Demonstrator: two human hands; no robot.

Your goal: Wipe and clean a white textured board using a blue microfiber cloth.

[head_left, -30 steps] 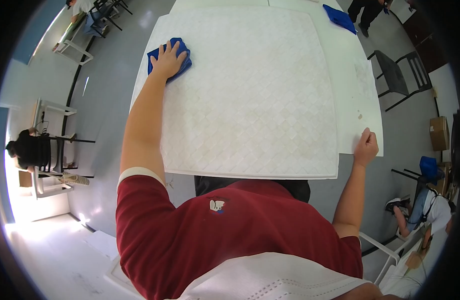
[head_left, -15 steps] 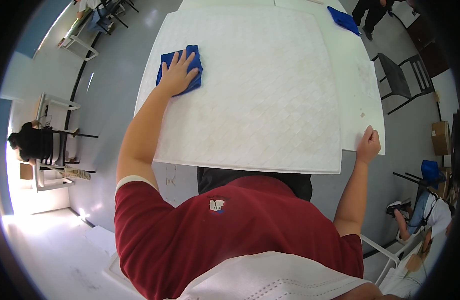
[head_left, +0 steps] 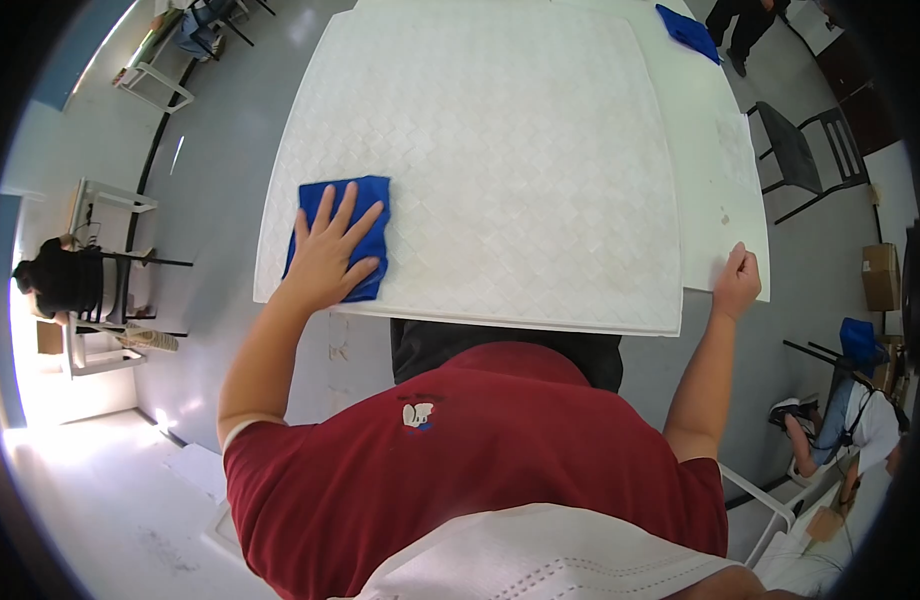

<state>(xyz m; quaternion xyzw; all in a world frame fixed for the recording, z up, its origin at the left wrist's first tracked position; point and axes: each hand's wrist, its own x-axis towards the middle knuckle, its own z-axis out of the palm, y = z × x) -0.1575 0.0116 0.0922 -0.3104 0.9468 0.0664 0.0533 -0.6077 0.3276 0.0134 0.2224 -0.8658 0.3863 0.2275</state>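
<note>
My left hand (head_left: 325, 255) lies flat with spread fingers on a folded blue cloth (head_left: 371, 211), near the front left corner of a white sheet with a woven diamond pattern (head_left: 510, 190). The cloth is pressed against the sheet under my palm. My right hand (head_left: 737, 282) is closed in a fist and rests at the front right corner of the white table (head_left: 715, 215), just right of the patterned sheet. Nothing shows in its fingers.
A second blue cloth (head_left: 688, 34) lies at the table's far right. A black chair (head_left: 792, 150) stands beyond the right edge, with a cardboard box (head_left: 881, 277) farther out. Other people sit at tables on the left and right; another stands at the back right.
My left hand has slid the blue cloth toward me, from the far left part of the patterned sheet to its front left corner. My right fist has stayed at the table corner.
</note>
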